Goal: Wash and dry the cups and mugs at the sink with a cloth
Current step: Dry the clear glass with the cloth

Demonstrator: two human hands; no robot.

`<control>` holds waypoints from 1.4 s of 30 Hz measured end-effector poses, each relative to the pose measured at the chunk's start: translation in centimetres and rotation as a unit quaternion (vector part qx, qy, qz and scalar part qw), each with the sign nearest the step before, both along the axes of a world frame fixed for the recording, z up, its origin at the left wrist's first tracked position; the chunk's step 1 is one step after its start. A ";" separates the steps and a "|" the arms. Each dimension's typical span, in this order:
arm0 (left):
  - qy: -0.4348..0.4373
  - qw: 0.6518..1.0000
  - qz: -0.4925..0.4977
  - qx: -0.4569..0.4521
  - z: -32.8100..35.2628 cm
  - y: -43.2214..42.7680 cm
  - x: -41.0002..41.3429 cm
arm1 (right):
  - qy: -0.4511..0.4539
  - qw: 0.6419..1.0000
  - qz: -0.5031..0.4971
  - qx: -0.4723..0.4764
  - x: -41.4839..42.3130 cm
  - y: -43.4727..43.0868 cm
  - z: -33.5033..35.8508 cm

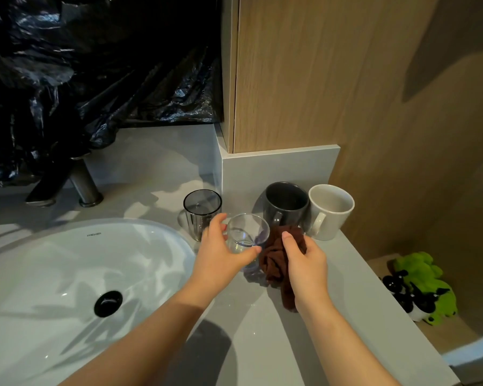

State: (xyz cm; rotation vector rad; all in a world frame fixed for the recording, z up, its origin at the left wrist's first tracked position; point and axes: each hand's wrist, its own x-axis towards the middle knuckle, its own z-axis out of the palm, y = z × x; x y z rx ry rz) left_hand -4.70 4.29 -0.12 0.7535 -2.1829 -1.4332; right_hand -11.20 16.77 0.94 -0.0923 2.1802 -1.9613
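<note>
My left hand grips a clear glass cup over the grey counter, just right of the sink. Beside it my right hand holds a bunched dark brown cloth against the cup's right side. Behind the hands stand a smoky clear tumbler, a dark grey mug and a white mug, all upright near the wall.
The white oval sink with a black drain lies at the left. A metal tap stands behind it under black plastic sheeting. The counter edge drops off at right, with a green plush toy below.
</note>
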 end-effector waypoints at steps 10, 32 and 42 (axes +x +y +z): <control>0.020 0.999 0.002 0.029 -0.6 -0.2 -0.1 | -0.031 0.998 0.018 -0.047 0.9 0.3 0.0; -0.215 0.931 0.027 -0.295 2.8 -10.6 15.5 | -0.103 0.958 0.267 -0.029 10.4 -9.0 1.2; -0.243 0.754 -0.118 -0.598 0.6 -14.1 17.4 | -0.150 0.951 0.269 -0.017 12.2 -9.8 0.5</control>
